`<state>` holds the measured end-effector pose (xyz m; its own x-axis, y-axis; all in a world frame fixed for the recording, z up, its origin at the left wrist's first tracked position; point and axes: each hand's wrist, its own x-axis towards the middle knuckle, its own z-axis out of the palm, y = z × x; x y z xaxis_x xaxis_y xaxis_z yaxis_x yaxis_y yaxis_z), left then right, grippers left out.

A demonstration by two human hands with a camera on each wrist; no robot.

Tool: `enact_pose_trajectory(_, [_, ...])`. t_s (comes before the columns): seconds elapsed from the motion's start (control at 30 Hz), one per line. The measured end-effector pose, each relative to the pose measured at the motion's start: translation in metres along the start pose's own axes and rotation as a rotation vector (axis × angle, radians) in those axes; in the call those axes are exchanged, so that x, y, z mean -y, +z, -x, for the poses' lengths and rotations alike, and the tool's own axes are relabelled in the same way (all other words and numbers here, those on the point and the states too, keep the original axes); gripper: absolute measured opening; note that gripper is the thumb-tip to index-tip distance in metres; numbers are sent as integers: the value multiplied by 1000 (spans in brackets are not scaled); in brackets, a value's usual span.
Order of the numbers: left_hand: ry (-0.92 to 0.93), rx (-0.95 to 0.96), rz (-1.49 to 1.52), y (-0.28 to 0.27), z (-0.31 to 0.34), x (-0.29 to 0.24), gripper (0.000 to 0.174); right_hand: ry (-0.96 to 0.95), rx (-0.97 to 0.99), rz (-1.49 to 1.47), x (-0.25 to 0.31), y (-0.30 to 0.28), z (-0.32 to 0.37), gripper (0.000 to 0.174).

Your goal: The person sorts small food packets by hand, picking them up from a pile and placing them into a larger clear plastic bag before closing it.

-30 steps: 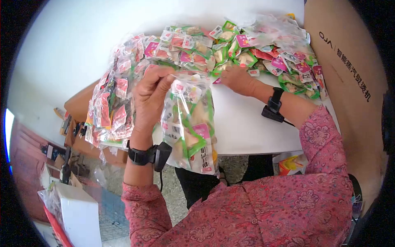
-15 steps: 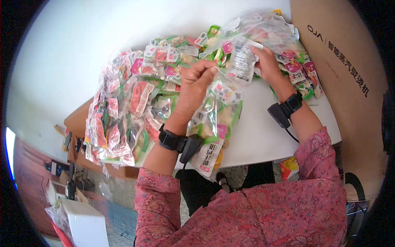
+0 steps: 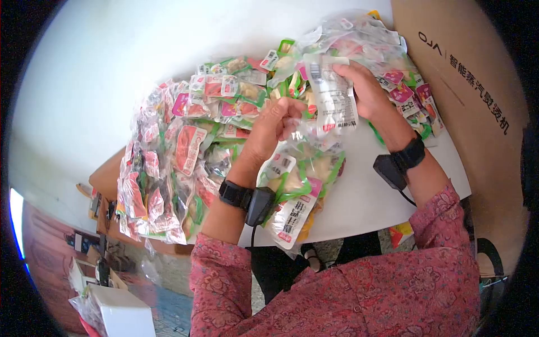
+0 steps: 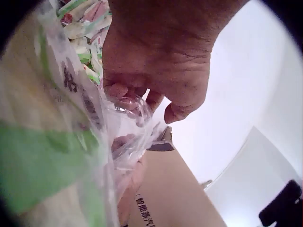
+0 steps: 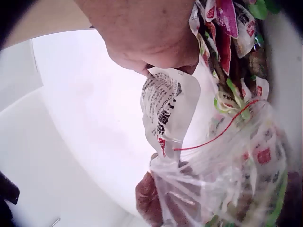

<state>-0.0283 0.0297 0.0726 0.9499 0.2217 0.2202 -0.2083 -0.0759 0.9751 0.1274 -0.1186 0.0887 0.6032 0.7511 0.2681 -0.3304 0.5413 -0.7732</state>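
Observation:
The left hand [image 3: 269, 130] grips the top of a clear zip bag [image 3: 303, 168] that hangs at the table's front edge with green-edged packets inside. In the left wrist view the left hand [image 4: 156, 61] has its fingers curled at the bag's clear plastic [image 4: 128, 127]. The right hand [image 3: 366, 92] pinches the upper end of a white printed packet [image 3: 332, 95] above the bag. In the right wrist view the packet [image 5: 165, 106] hangs from the right hand [image 5: 151, 38], its lower end at the bag's mouth, beside a red zip line.
Many small packets [image 3: 191, 146] cover the left and back of the white table [image 3: 370, 196]. Another heap in clear plastic [image 3: 359, 39] lies at the back right. A large cardboard box [image 3: 449, 67] stands along the right edge. A white box [image 3: 120, 309] stands at the lower left.
The right hand has picked up a white packet from the heap and brought it over to the bag. The left hand has moved right with the bag, whose mouth is now near the packet.

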Motion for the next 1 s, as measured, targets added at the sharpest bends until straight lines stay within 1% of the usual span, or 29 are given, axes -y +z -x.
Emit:
enact_pose_trajectory(0.07, [11,73,155,-5,4,13,46,5,50,47,-5,18,9,18])
enact_pose_trajectory(0.1, [29,82,178,-3,6,13,52,-10,66,143,-9,24,13,19])
enact_pose_trajectory(0.13, [31,73,186,0,10,13,52,-25,81,239,-14,29,16,20])
enact_pose_trajectory(0.17, [16,22,193,4,17,14,54,-7,61,333,-19,31,19,20])
enact_pose_trajectory(0.2, [0,-30,204,7,23,12,57,6,65,344,-23,32,20,20])
enact_pose_trajectory(0.23, [78,123,161,-7,23,24,49,-57,85,468,-26,32,22,20])
enact_pose_trajectory(0.27, [78,107,176,-8,28,31,49,-123,111,589,-30,32,24,21])
enact_pose_trajectory(0.3, [57,71,126,2,32,19,44,-135,108,690,-30,35,26,21])
enact_pose_trajectory(0.33, [37,35,74,9,33,14,40,-129,123,698,-32,36,26,21])
enact_pose_trajectory(0.37, [89,-1,182,9,28,25,24,-104,114,641,-35,37,26,22])
enact_pose_trajectory(0.4, [96,-15,192,7,30,23,24,-77,104,586,-36,37,26,22])
enact_pose_trajectory(0.43, [32,-44,184,6,32,20,22,-25,96,485,-37,37,27,25])
enact_pose_trajectory(0.47, [-32,-72,177,5,33,16,20,-17,110,497,-39,37,26,25])
enact_pose_trajectory(0.5, [-71,-151,230,6,32,16,19,-36,126,524,-40,37,25,27])
enact_pose_trajectory(0.53, [-63,-164,239,4,30,19,19,-56,142,548,-41,37,25,29])
enact_pose_trajectory(0.57, [-47,-195,322,0,28,25,20,-5,165,684,-38,39,28,32])
enact_pose_trajectory(0.6, [-32,-225,403,-2,27,27,21,1,179,691,-39,36,27,32])
enact_pose_trajectory(0.67, [-16,-253,475,-3,24,32,22,-31,269,826,-43,31,25,36])
enact_pose_trajectory(0.7, [-6,-266,540,-4,23,33,24,-11,261,744,-43,36,27,35])
enact_pose_trajectory(0.73, [0,-272,545,-5,23,35,24,-8,269,750,-43,38,27,35])
enact_pose_trajectory(0.8, [-12,-210,575,-7,22,38,28,50,236,602,-42,39,29,31])
enact_pose_trajectory(0.83, [-12,-209,582,-8,21,39,28,53,234,608,-41,39,29,31])
enact_pose_trajectory(0.9, [-30,-179,625,-9,20,40,30,98,166,522,-41,39,29,27])
enact_pose_trajectory(1.0, [-4,-173,650,-8,18,39,32,64,136,498,-45,31,25,27])
